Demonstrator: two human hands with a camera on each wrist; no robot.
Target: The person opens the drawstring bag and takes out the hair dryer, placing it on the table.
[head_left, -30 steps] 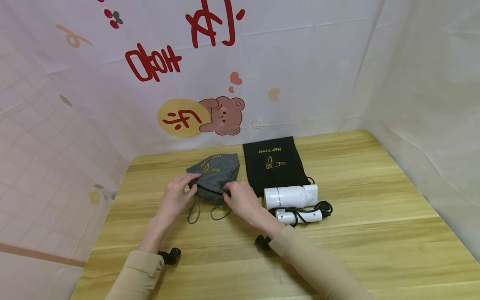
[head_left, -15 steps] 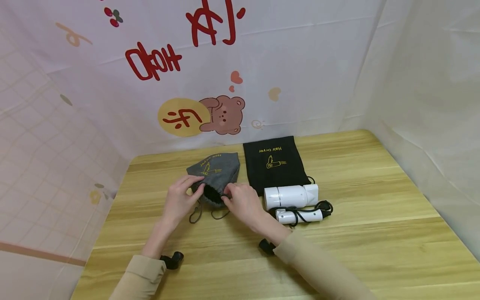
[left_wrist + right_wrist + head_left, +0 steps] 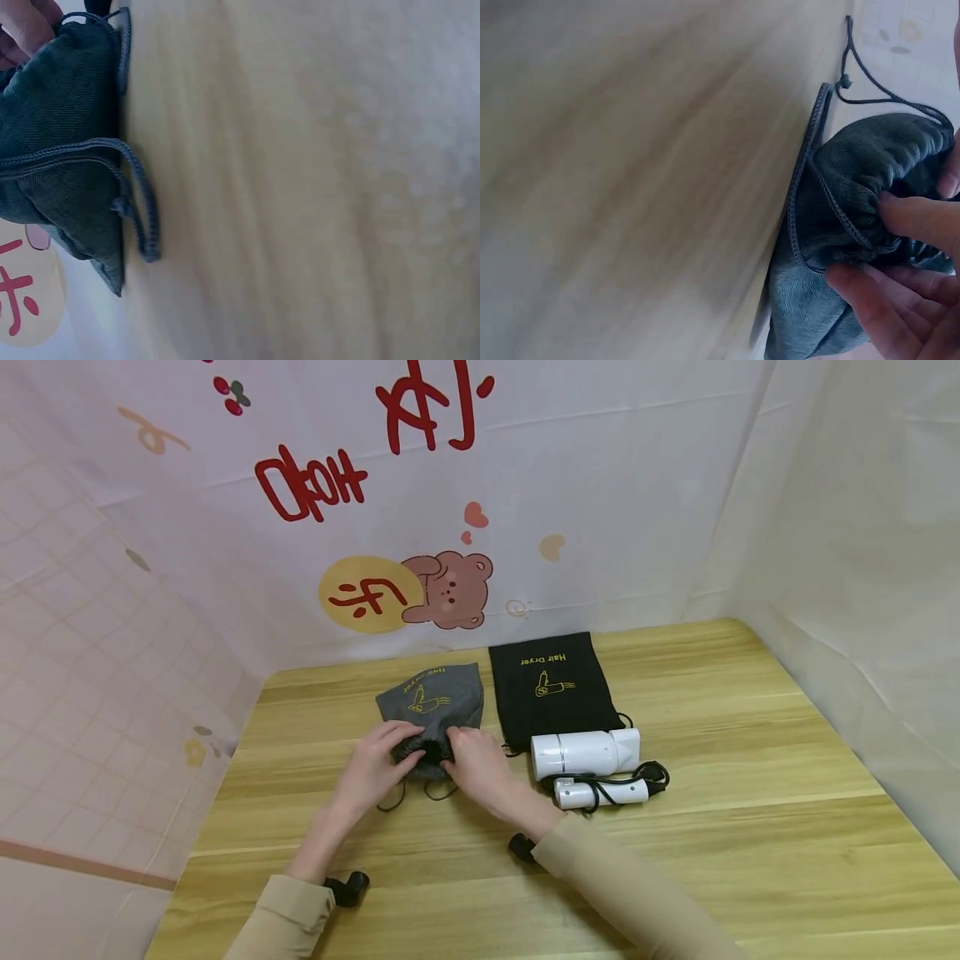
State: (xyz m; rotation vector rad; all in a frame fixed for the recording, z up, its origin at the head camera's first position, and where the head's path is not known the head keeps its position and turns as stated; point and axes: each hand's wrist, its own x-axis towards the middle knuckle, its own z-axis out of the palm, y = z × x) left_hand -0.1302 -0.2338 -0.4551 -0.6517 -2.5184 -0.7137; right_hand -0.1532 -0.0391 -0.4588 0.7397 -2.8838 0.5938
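A grey drawstring bag [image 3: 450, 692] with a yellow hair dryer print lies on the table, its gathered mouth facing the person. My left hand [image 3: 375, 764] pinches the left side of that mouth, and my right hand [image 3: 482, 767] grips the right side. Between the fingers the dark opening shows. In the right wrist view, a thumb [image 3: 922, 217] sits at the rim while other fingers press the cloth [image 3: 802, 315] from outside. A looped drawstring [image 3: 142, 187] hangs on the bag's side in the left wrist view. The bag's inside is too dark to make out.
Right of the grey bag lies a flat black bag [image 3: 551, 702] marked "Hair Dryer". A white hair dryer [image 3: 585, 753] overlaps its near edge, with its handle [image 3: 600, 793] folded and a black cord [image 3: 654, 774] wrapped around it. A printed curtain [image 3: 600, 527] rises behind the table.
The mouth of the grey bag has gone from nearly closed to spread, then narrowed a little. Both hands have drawn closer together, the left moving right. The hair dryer and black bag stay put.
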